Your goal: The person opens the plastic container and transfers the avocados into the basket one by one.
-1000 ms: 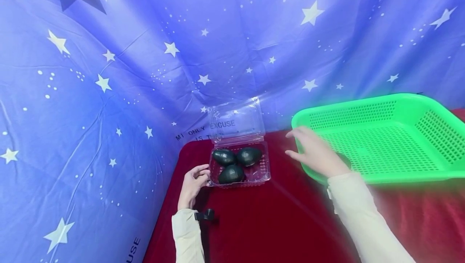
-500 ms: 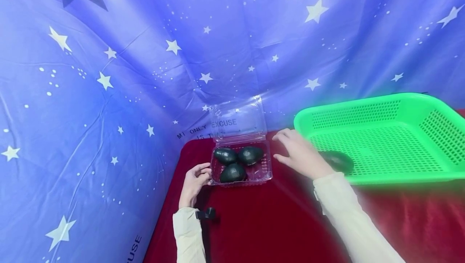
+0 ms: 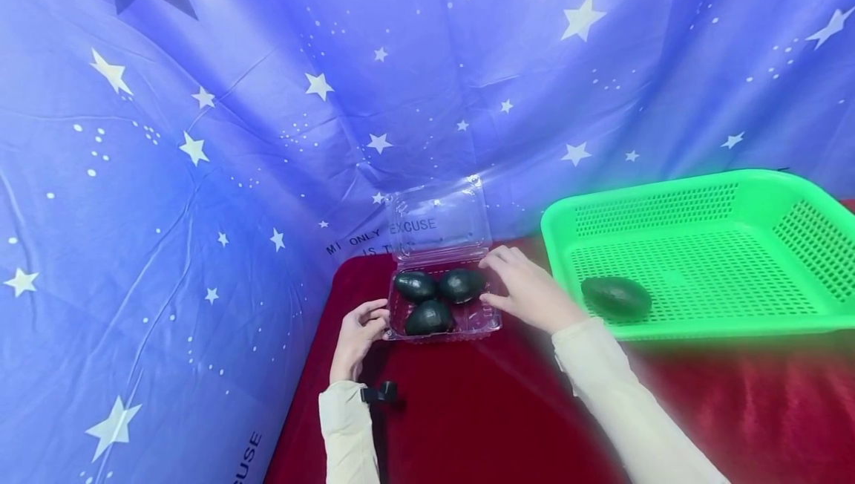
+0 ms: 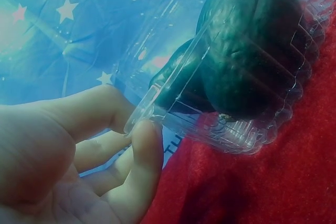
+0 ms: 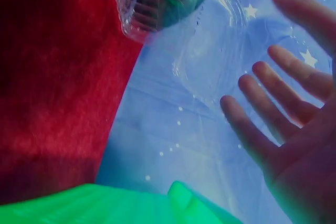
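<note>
A clear plastic clamshell box (image 3: pixel 477 318) stands with its lid raised and three dark green avocados inside: one back left (image 3: pixel 415 286), one back right (image 3: pixel 461 286), one in front (image 3: pixel 429 318). My left hand (image 3: pixel 358 337) pinches the box's left rim between thumb and fingers, as the left wrist view shows up close. Over the right side of the box reaches my right hand (image 3: pixel 531 291), fingers spread and nothing held. Its fingertips overlap the back right avocado in the head view. In the right wrist view the fingers (image 5: pixel 257 136) are extended.
On the right, a green mesh basket (image 3: pixel 708 269) holds one avocado (image 3: pixel 616 297) near its left end. Red cloth (image 3: pixel 481 410) covers the table. A blue star-printed curtain (image 3: pixel 414 38) rises behind and to the left.
My right hand has moved left from the basket's edge to the box, uncovering the avocado in the basket. My left hand keeps its hold on the box rim.
</note>
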A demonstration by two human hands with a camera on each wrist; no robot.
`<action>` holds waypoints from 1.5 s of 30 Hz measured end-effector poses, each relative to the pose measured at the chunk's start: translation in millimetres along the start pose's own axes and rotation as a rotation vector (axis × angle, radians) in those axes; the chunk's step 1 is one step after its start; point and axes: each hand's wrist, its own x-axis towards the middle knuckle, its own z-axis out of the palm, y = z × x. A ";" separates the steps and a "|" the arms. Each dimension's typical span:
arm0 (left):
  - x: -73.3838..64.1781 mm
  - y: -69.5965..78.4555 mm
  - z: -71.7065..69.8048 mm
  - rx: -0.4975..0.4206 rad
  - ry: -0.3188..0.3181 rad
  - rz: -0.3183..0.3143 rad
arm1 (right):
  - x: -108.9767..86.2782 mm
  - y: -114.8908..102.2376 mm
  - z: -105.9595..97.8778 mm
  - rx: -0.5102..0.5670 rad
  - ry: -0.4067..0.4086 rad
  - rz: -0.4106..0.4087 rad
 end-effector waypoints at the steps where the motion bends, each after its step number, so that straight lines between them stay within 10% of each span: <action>1: 0.0 -0.1 -0.2 -0.001 0.000 -0.001 | 1.3 -0.9 1.8 0.012 -0.008 0.002; 45: 0.6 -0.7 -1.8 -0.014 -0.023 0.005 | 29.1 -3.6 70.9 -0.007 -0.118 -0.105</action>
